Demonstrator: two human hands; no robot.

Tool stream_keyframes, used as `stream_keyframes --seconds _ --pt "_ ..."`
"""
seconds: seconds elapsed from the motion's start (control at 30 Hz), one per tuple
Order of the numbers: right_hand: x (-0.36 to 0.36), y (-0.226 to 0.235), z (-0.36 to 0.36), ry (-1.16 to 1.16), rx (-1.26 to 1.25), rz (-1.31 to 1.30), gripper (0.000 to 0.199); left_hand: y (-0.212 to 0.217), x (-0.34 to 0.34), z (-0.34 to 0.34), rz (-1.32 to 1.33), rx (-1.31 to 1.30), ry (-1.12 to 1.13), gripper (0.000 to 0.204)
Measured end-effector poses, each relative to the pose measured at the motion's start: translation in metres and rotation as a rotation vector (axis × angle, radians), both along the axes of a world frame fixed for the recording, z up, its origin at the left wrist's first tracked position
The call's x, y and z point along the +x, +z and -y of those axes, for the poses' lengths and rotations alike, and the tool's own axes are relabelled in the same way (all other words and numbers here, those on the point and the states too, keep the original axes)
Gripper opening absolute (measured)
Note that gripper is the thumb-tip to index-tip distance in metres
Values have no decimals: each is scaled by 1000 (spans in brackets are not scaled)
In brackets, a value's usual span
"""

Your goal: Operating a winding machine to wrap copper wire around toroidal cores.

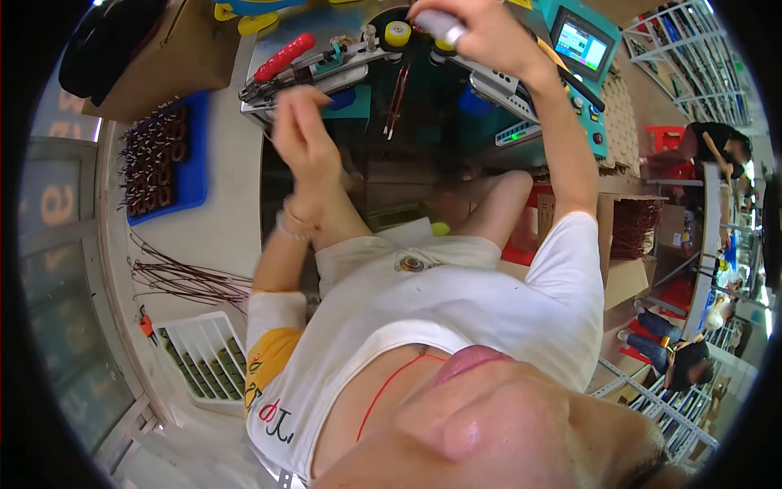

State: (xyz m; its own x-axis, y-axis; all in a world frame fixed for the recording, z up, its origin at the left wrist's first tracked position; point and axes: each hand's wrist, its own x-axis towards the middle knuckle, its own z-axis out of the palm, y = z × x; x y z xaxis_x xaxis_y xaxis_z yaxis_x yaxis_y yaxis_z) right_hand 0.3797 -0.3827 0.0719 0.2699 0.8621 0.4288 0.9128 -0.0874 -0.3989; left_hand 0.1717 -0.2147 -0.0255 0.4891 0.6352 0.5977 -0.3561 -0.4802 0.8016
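Note:
My left hand [308, 143] is raised beside the red-handled clamp lever [283, 55] on the left arm of a bench machine. Its fingertips are pinched together and slightly blurred; whatever they may hold does not show. At the top of the view, my right hand [498, 39] is closed on a blurred grey-white cylindrical piece [441, 26], over the machine's right arm [501, 88]. Yellow rollers [397, 33] sit at the inner ends of the two arms. Reddish-brown wires [397, 102] with pale tips hang between the arms.
At left, a blue tray [194, 155] holds several wound ring coils [155, 159]. Loose brown wires [187, 273] and a white divided tray [204, 354] lie nearer. A teal control box with a screen [582, 45] stands at right, above a carton of brown wires [634, 228]. Co-workers sit farther right.

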Motion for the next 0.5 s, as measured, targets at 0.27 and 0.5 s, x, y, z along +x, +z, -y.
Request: stream_keyframes --seconds 0.27,0.5 --pt "-54 -14 -19 119 -606 75 22 -75 -9 47 -207 -851 -504 29" --pt "-17 -29 1 -23 30 252 49 -34 19 53 -265 -888 -933 56"
